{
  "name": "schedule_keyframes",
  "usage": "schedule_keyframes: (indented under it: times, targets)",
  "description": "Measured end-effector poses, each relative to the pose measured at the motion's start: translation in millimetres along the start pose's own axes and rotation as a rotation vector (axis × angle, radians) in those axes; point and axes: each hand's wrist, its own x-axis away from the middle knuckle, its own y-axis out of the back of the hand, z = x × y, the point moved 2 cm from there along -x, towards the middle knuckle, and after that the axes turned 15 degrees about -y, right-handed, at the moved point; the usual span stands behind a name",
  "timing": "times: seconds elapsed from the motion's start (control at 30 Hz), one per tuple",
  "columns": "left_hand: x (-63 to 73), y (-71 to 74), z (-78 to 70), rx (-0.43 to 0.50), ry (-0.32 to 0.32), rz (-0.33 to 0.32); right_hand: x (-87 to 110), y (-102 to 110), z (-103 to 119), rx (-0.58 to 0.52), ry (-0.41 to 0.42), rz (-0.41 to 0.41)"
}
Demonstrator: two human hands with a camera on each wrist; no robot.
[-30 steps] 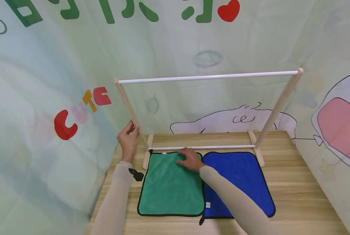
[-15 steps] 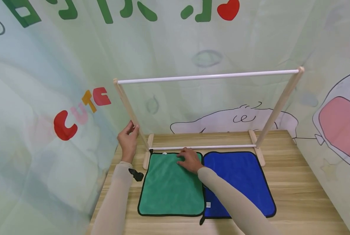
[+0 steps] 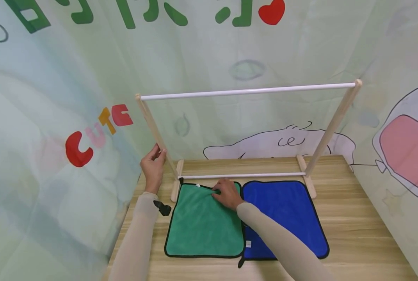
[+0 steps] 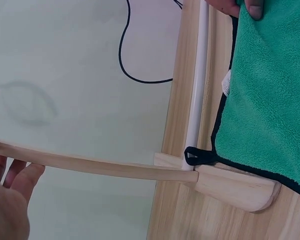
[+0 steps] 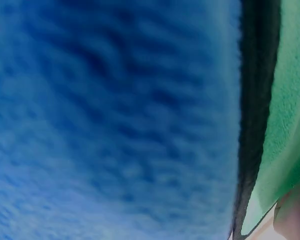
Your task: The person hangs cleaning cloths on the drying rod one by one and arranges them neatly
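My left hand (image 3: 152, 168) holds the left wooden upright (image 3: 152, 124) of a small drying rack, its fingers and thumb on either side of the wood in the left wrist view. A green towel (image 3: 205, 228) with black edging lies flat before the rack. At its far edge my right hand (image 3: 228, 194) pinches the cloth, which puckers slightly there. Beside it on the right is a blue towel (image 3: 282, 212), under my right forearm. The blue pile (image 5: 115, 125) fills most of the right wrist view, with a bit of my right hand (image 5: 296, 215) at the corner.
The rack's white top bar (image 3: 247, 92) spans both uprights, and a white lower bar (image 3: 265, 175) runs just behind the towels. The right upright (image 3: 333, 127) stands on a wooden foot (image 3: 310, 188). A printed curtain (image 3: 194, 50) encloses the wooden table (image 3: 360, 218).
The green towel's far edge has shifted slightly toward me and wrinkled at my right fingers, which have drawn back a little from the lower bar. My left hand stays on the upright.
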Motion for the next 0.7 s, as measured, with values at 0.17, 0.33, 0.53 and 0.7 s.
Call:
schedule_keyframes:
  times: [0.17, 0.33, 0.53, 0.7]
  targets:
    - [-1.0, -4.6, -0.6, 0.030, 0.014, -0.001, 4.8, 5.9, 0.7, -0.010, 0.014, -0.006]
    - [-1.6, -7.1, -1.1, 0.018, 0.032, 0.011, 3.7, 12.1, 3.8, -0.090, 0.080, -0.052]
    - [-1.7, -4.3, 0.0, 0.011, 0.039, 0.004, -0.5, 22.8, 11.9, -0.176, 0.138, -0.031]
    - [-0.9, -1.4, -0.2, 0.006, 0.029, -0.004, 0.8, 38.9, 24.0, -0.203, 0.107, 0.064]
